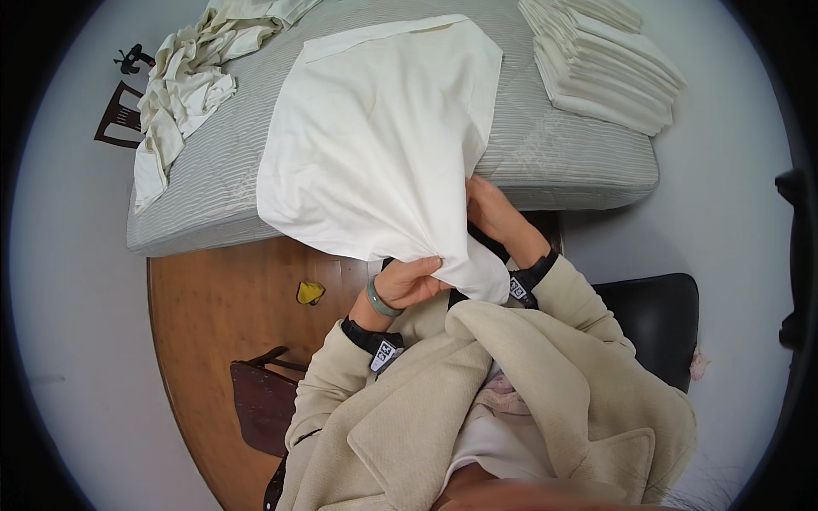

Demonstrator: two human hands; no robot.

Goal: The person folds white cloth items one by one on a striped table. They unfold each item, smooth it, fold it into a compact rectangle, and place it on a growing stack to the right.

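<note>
A white fabric piece [383,128], like a pillowcase or cover, lies partly over the mattress, its near end gathered and lifted off the edge. My left hand [409,281], with a green bangle, pinches that gathered end between thumb and fingers. At the cloth's right edge is my right hand [495,207]; its fingers are partly hidden behind the fabric, and whether they grip it is not plain. A flap of the cloth hangs down between my two wrists. The far end of the cloth shows a folded hem and rests flat.
The grey striped mattress [217,166] bears a crumpled heap of white cloths [185,83] at left and a stack of folded white cloths [607,70] at right. Below are a dark stool [265,402], a black chair [652,319] and a yellow item [310,292] on the wooden floor.
</note>
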